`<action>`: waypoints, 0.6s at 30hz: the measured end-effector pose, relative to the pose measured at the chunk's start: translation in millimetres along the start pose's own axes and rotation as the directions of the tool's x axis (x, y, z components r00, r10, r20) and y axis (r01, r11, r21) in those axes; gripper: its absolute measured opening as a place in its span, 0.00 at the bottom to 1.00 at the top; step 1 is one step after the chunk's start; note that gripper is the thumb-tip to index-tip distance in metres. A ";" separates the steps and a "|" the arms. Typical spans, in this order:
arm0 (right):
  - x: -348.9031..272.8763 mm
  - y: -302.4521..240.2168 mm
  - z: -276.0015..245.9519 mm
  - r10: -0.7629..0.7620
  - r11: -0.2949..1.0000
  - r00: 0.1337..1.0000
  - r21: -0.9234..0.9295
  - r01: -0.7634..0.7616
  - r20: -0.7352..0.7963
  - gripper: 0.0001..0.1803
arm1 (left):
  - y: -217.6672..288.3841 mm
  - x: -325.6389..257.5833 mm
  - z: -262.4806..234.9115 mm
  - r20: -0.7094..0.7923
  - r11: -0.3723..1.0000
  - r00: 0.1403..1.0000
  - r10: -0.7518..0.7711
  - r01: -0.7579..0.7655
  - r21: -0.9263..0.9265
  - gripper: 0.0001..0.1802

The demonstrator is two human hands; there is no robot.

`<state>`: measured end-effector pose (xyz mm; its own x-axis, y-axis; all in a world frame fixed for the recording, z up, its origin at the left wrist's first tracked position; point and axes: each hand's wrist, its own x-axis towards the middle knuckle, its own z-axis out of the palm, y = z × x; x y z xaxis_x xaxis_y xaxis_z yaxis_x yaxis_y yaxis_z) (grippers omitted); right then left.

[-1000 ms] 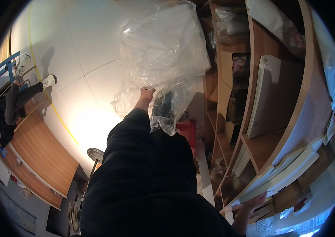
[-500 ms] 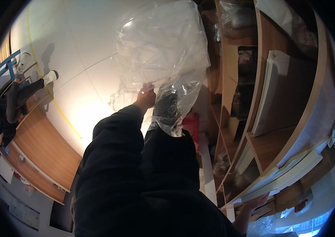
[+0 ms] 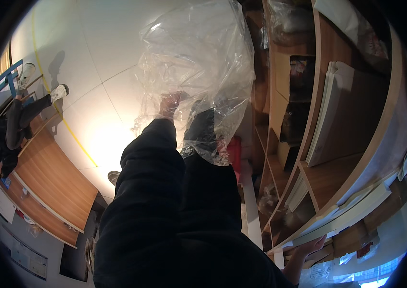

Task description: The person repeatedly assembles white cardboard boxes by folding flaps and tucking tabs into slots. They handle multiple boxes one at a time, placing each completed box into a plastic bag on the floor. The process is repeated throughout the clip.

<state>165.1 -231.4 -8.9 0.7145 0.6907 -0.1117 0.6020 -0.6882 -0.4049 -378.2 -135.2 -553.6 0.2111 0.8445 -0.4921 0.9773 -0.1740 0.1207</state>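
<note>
A large, crumpled clear plastic bag (image 3: 198,53) hangs in front of me, over the pale floor. My left hand (image 3: 170,103) is at its lower left part, seen through the film, with the fingers curled on the plastic. Folds of the bag partly blur the fingertips. Beneath the bag's lower end a dark trouser leg shows through. At the lower right my right hand (image 3: 312,246) lies against the edge of white boards (image 3: 352,216) on top of the shelf unit, its fingers stretched out and nothing seen in them.
A wooden shelf unit (image 3: 309,110) on the right holds white panels, cartons and plastic-wrapped goods. Beside my leg stands a red object (image 3: 234,156). On the left are a wooden table (image 3: 59,177) and a seated person (image 3: 9,134) with legs stretched out. A yellow line (image 3: 74,137) crosses the floor.
My left hand has shifted a little left and now shows behind the film. The bag has spread slightly lower. A grey rounded object has come into view left of my sleeve. My right hand stays put.
</note>
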 end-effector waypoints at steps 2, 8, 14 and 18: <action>-0.3 1.5 -1.0 -0.046 0.998 0.999 -0.052 0.047 0.008 0.22 | -2.4 3.9 8.5 -0.027 1.000 1.000 0.006 -0.006 -0.009 0.10; -1.1 3.4 0.6 -0.118 0.987 0.993 -0.115 0.116 -0.013 0.22 | -10.6 3.7 -4.1 -0.162 0.960 0.986 0.038 -0.081 -0.267 0.14; -1.4 2.3 1.6 -0.049 0.999 0.998 0.019 0.049 0.030 0.20 | -3.2 1.6 -69.9 0.243 0.332 0.904 -0.350 0.363 -0.871 0.24; -0.9 -1.5 6.0 0.011 0.993 0.999 0.117 -0.016 0.040 0.18 | 19.3 -16.5 -160.0 0.421 0.041 0.720 -0.552 0.528 -0.848 0.25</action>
<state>161.4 -229.7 -13.5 0.7066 0.6910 -0.1523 0.5444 -0.6684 -0.5068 -365.4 -71.5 -405.2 -0.3807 0.4906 -0.7838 0.1379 0.8683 0.4765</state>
